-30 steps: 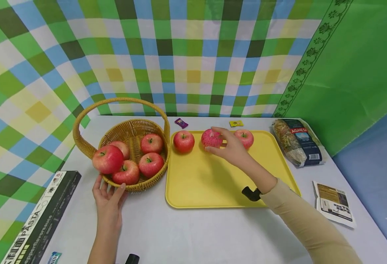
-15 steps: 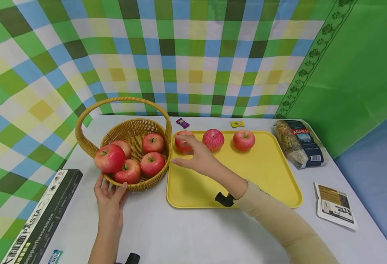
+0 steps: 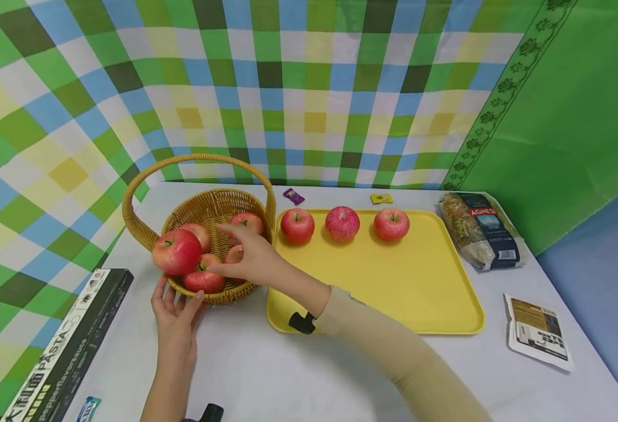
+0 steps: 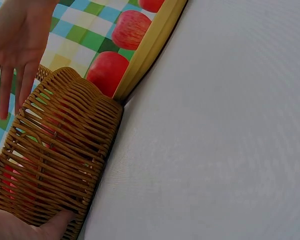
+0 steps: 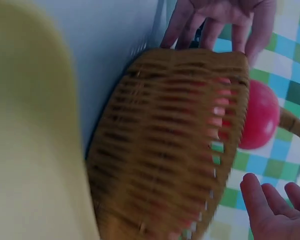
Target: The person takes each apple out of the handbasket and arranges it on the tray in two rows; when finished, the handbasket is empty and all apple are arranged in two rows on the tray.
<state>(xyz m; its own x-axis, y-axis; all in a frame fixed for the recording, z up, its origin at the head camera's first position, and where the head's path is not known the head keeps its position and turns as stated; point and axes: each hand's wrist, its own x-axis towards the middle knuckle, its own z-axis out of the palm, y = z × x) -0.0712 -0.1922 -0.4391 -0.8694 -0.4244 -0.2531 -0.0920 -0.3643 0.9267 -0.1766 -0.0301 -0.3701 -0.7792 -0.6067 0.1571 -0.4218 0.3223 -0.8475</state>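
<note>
My right hand (image 3: 256, 258) hovers over the right side of the wicker basket (image 3: 219, 297), thumb and fingers spread, nothing between them. It partly hides an apple (image 3: 248, 220) and another apple (image 3: 235, 254) inside. A red apple (image 3: 177, 252) sits high at the basket's left rim, above a front apple (image 3: 204, 282); a paler apple (image 3: 197, 233) lies behind. With fingers spread against the outer wall, my left hand (image 3: 174, 322) touches the basket's near left side, thumb at the rim. The left wrist view shows its fingertip (image 4: 60, 220) on the weave.
A yellow tray (image 3: 377, 293) stands right of the basket, bearing three apples (image 3: 342, 224) along its back edge. Two small candies (image 3: 293, 196) lie behind it. A pasta bag (image 3: 480, 230) and a pouch (image 3: 538, 331) are at right, a long pasta box (image 3: 71, 340) at left.
My right hand has swept left from the middle apple on the tray, past the left one, to above the basket, carrying nothing. My left hand has stayed at the basket's side.
</note>
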